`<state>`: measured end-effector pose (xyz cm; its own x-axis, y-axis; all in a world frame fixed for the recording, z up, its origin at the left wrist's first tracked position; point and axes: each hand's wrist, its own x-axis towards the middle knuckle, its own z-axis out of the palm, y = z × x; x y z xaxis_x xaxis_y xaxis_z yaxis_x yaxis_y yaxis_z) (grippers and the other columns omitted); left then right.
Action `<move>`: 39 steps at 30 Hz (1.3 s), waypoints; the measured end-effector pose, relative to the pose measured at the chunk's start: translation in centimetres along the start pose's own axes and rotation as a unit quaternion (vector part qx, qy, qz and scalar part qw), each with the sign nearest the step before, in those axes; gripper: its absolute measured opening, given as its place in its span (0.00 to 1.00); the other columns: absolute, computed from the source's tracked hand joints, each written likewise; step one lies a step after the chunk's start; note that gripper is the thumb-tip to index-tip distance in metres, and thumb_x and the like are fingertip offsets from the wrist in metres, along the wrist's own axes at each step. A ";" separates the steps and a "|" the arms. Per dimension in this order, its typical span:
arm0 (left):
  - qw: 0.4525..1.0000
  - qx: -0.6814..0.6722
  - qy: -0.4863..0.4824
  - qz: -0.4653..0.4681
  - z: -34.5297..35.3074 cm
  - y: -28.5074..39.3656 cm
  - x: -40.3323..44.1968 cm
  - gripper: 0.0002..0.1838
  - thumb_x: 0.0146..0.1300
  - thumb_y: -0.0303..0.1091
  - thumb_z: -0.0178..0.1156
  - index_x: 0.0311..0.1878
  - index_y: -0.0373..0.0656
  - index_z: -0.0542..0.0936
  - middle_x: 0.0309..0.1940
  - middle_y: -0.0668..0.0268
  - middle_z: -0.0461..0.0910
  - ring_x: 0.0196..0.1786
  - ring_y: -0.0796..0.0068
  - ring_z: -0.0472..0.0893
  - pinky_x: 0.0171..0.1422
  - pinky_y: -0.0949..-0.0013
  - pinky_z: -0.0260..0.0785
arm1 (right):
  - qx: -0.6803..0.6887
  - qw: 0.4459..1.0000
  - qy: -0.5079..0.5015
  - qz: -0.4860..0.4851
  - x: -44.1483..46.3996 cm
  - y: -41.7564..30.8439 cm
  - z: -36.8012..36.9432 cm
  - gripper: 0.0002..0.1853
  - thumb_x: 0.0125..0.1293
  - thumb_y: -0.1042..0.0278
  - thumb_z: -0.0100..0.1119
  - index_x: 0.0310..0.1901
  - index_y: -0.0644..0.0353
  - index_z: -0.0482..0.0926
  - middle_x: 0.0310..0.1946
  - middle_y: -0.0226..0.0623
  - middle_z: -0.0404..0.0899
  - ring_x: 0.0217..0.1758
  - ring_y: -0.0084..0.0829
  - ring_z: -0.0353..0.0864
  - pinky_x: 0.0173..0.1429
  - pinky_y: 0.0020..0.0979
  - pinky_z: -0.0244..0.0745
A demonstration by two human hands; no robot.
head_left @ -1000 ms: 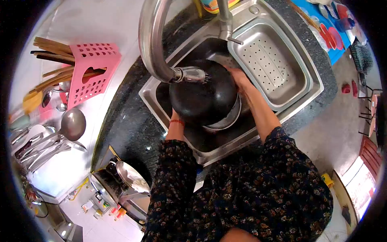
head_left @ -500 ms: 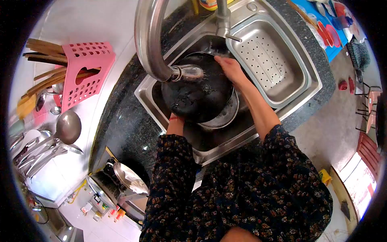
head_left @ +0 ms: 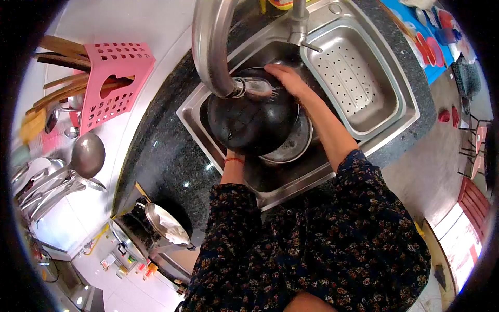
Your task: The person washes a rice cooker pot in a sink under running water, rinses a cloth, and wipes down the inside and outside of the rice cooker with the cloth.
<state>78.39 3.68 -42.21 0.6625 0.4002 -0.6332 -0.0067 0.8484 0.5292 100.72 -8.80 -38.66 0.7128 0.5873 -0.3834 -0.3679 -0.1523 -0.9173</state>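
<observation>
There is one black pan [head_left: 244,125], one round dish [head_left: 299,145] partly under it, one sink [head_left: 322,179], one bent tap [head_left: 210,52], one silver tray with holes [head_left: 356,86] and one pink holder [head_left: 115,86]. The black pan is in the big part of the sink, right below the tap's end. The right hand [head_left: 286,79] is on the pan's far edge, fingers almost straight and close together; I can't tell if its thumb pinches. The left hand [head_left: 235,154] goes under the near edge, so I can't tell how far open it is
</observation>
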 end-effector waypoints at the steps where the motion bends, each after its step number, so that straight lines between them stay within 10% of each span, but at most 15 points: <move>1: 1.000 -0.003 0.001 0.002 0.0 0.0 -0.1 0.26 0.69 0.49 0.49 0.63 0.42 0.70 0.61 0.60 0.73 0.61 0.57 0.73 0.67 0.54 0.65 | 0.013 1.000 -0.018 0.007 0.2 0.5 -0.2 0.22 0.68 0.52 0.50 0.54 0.58 0.79 0.55 0.41 0.78 0.58 0.34 0.75 0.64 0.30 0.65; 9: 0.999 -0.047 0.012 0.015 0.4 -1.0 -1.7 0.27 0.69 0.49 0.50 0.64 0.41 0.70 0.61 0.60 0.72 0.61 0.57 0.73 0.68 0.54 0.65 | 0.113 0.982 -0.132 -0.072 -0.6 -0.4 -1.2 0.24 0.71 0.56 0.45 0.63 0.58 0.72 0.63 0.37 0.71 0.66 0.32 0.67 0.71 0.30 0.56; 16: 0.988 -0.139 0.069 0.010 4.1 -0.5 -4.7 0.26 0.71 0.47 0.47 0.66 0.42 0.67 0.63 0.62 0.70 0.63 0.59 0.71 0.71 0.56 0.62 | -0.025 0.944 0.055 -0.325 -7.5 -1.0 3.2 0.26 0.66 0.62 0.50 0.65 0.60 0.68 0.69 0.45 0.62 0.73 0.46 0.58 0.75 0.40 0.49; 19: 0.996 -0.065 0.006 0.057 -0.4 -2.1 -4.5 0.26 0.72 0.49 0.45 0.66 0.43 0.66 0.64 0.61 0.69 0.65 0.60 0.69 0.72 0.58 0.60 | -0.370 0.852 0.012 -0.369 -12.1 -1.9 5.6 0.24 0.53 0.54 0.60 0.53 0.50 0.78 0.64 0.34 0.71 0.67 0.46 0.66 0.70 0.58 0.51; 22: 0.995 -0.025 -0.004 0.095 -2.0 -3.0 -4.7 0.27 0.72 0.51 0.44 0.68 0.46 0.65 0.66 0.62 0.67 0.66 0.62 0.68 0.72 0.59 0.60 | -0.425 0.667 0.029 -0.611 -13.1 0.9 8.9 0.22 0.51 0.53 0.61 0.49 0.46 0.81 0.57 0.24 0.77 0.64 0.27 0.70 0.69 0.43 0.58; 25: 0.989 -0.129 0.056 0.035 0.7 -1.9 -5.6 0.27 0.71 0.52 0.44 0.67 0.47 0.66 0.66 0.63 0.67 0.68 0.62 0.66 0.73 0.57 0.59 | -0.422 0.706 0.074 -0.563 -11.4 0.1 7.7 0.15 0.52 0.57 0.61 0.43 0.46 0.83 0.48 0.26 0.80 0.56 0.32 0.77 0.62 0.38 0.64; 27: 0.984 -0.156 0.082 -0.013 3.5 -1.3 -5.6 0.27 0.68 0.53 0.48 0.64 0.47 0.70 0.65 0.62 0.69 0.68 0.59 0.66 0.73 0.51 0.57 | -0.410 0.854 -0.024 -0.319 -10.4 -4.3 3.8 0.21 0.51 0.63 0.60 0.49 0.55 0.79 0.50 0.41 0.78 0.57 0.42 0.75 0.60 0.44 0.67; 28: 0.987 -0.152 0.053 -0.016 3.9 -1.4 -5.9 0.27 0.67 0.53 0.50 0.64 0.47 0.71 0.65 0.62 0.70 0.67 0.58 0.67 0.73 0.49 0.56 | -0.260 0.868 0.123 -0.406 -8.0 0.4 2.6 0.23 0.55 0.64 0.58 0.53 0.59 0.76 0.53 0.46 0.76 0.59 0.46 0.73 0.64 0.44 0.65; 29: 0.977 -0.174 0.114 -0.036 3.7 -1.7 -6.1 0.27 0.66 0.52 0.51 0.64 0.47 0.71 0.65 0.62 0.70 0.66 0.57 0.68 0.72 0.48 0.57 | -0.143 0.947 0.179 -0.226 -7.5 0.6 2.0 0.22 0.61 0.61 0.57 0.56 0.60 0.75 0.57 0.47 0.73 0.61 0.46 0.71 0.67 0.40 0.63; 32: 0.980 -0.131 0.130 -0.070 3.2 -2.4 -6.2 0.28 0.66 0.53 0.52 0.63 0.46 0.71 0.65 0.61 0.69 0.65 0.56 0.69 0.71 0.49 0.59 | 0.047 0.988 0.127 0.081 -1.5 7.9 -2.6 0.28 0.67 0.53 0.56 0.62 0.63 0.70 0.60 0.44 0.71 0.61 0.33 0.71 0.64 0.31 0.65; 39: 0.965 0.255 0.012 0.063 0.1 -1.9 -3.3 0.31 0.65 0.56 0.53 0.63 0.45 0.72 0.63 0.61 0.71 0.63 0.55 0.71 0.71 0.51 0.59 | 0.032 0.986 0.058 0.153 -3.7 4.5 -5.7 0.35 0.67 0.41 0.51 0.59 0.70 0.72 0.55 0.49 0.76 0.57 0.38 0.75 0.62 0.34 0.67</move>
<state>76.33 0.76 -41.06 0.6634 0.5011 -0.5557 0.2880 0.5144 0.8077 99.79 -16.17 -41.92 0.6246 0.4263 -0.6543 -0.6111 -0.2550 -0.7494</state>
